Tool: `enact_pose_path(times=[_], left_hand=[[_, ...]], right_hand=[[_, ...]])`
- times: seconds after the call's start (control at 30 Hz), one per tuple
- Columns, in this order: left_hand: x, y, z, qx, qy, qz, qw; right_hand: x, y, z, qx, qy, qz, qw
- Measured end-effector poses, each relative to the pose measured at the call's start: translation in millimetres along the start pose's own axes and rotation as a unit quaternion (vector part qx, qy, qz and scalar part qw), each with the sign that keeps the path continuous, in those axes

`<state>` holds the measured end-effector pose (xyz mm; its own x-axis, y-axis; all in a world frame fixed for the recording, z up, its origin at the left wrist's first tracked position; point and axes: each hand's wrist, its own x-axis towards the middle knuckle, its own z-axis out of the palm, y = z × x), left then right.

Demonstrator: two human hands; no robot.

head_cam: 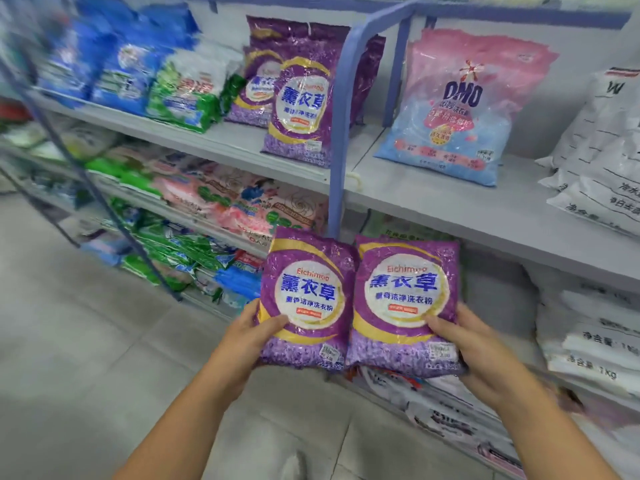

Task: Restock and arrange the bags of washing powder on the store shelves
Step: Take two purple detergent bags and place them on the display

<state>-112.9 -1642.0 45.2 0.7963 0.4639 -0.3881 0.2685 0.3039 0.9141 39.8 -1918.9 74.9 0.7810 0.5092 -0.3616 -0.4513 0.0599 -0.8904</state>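
Purple bags (306, 299): two held, one per hand

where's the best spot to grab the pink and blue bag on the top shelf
Take the pink and blue bag by its two side edges near the middle, coming from the front. It leans back against the shelf wall with its broad face towards the aisle and bare shelf on both sides, so the sides look free. Both hands hold purple bags.
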Motion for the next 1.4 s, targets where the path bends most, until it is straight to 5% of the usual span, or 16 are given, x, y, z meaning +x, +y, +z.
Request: enact_pose_path(times=[0.33,0.77,1.4], left_hand=[[-12,73,-105,-0.077,0.068,0.088,0.991],[73,197,-251,-0.067,-0.022,0.150,0.986],[287,326,-194,0.014,-0.113,0.206,0.972]], right_hand=[[19,-21,130,0.006,-0.064,-0.077,0.995],[87,-62,312,0.005,-0.020,-0.193,0.981],[219,-143,299,0.027,0.119,-0.297,0.947]])
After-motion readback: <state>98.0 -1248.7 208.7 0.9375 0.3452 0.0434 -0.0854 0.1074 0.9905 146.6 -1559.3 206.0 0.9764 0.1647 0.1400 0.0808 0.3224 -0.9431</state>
